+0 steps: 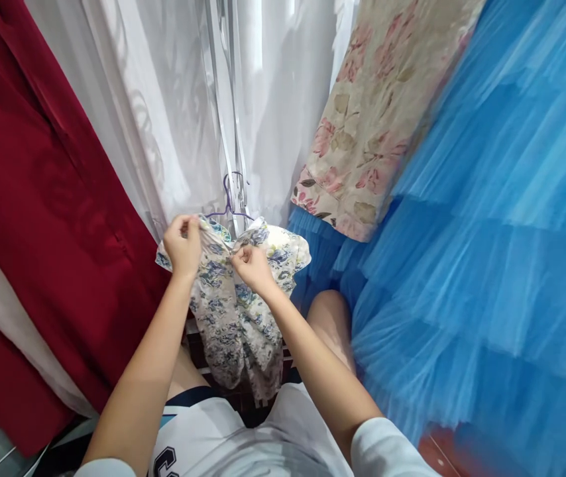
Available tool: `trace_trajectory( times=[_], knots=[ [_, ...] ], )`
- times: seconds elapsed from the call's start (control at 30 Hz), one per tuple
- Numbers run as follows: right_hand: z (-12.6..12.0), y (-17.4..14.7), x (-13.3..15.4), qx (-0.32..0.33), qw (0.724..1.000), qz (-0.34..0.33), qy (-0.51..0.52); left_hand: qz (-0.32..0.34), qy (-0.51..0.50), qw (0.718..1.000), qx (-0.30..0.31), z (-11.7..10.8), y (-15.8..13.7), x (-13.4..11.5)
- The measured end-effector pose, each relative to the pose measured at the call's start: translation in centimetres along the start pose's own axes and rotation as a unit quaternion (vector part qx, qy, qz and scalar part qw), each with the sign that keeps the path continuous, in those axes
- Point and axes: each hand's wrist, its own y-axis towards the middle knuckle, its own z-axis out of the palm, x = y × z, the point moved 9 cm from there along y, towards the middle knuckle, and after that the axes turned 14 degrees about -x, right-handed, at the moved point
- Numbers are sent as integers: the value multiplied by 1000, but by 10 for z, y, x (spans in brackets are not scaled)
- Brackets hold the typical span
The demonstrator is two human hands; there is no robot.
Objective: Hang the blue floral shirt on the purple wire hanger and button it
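A short-sleeved floral blouse (216,291), white with blue and yellow flowers, hangs in front of me on a purple hanger (228,211). Its front is parted at the neck. My left hand (182,245) pinches the cloth near the left shoulder of the garment. Fingers of my right hand (252,266) are closed on its front edge, just below the neckline. The hanger's hook reaches up among thin white ribbons (233,119). Below, the hem falls between my knees.
Dark red cloth (64,199) hangs at the left and white sheer cloth (173,99) behind. On the right are a beige floral garment (362,132) and a layered blue tulle skirt (486,252), close to my right knee (331,324). Reddish floor (442,454) shows at lower right.
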Motion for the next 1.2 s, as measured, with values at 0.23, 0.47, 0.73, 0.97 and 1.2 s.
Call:
trace_trajectory(
  times=[0.23, 0.47, 0.73, 0.97, 1.2],
  knots=[
    [-9, -38, -3, 44, 994, 67, 80, -317, -28, 931, -182, -61, 3, 151],
    [-31, -60, -34, -31, 982, 114, 145, -493, -92, 859, -107, -70, -120, 175],
    [-69, -95, -106, -4, 986, 137, 96, -489, -265, 829, 64, -39, -188, 47],
    [-72, -105, -25, 177, 974, 31, 141, -319, -183, 907, 205, -10, -177, -44],
    [-73, -109, -12, 230, 964, 23, 127, -286, -161, 922, 207, -6, -187, -55]
  ],
)
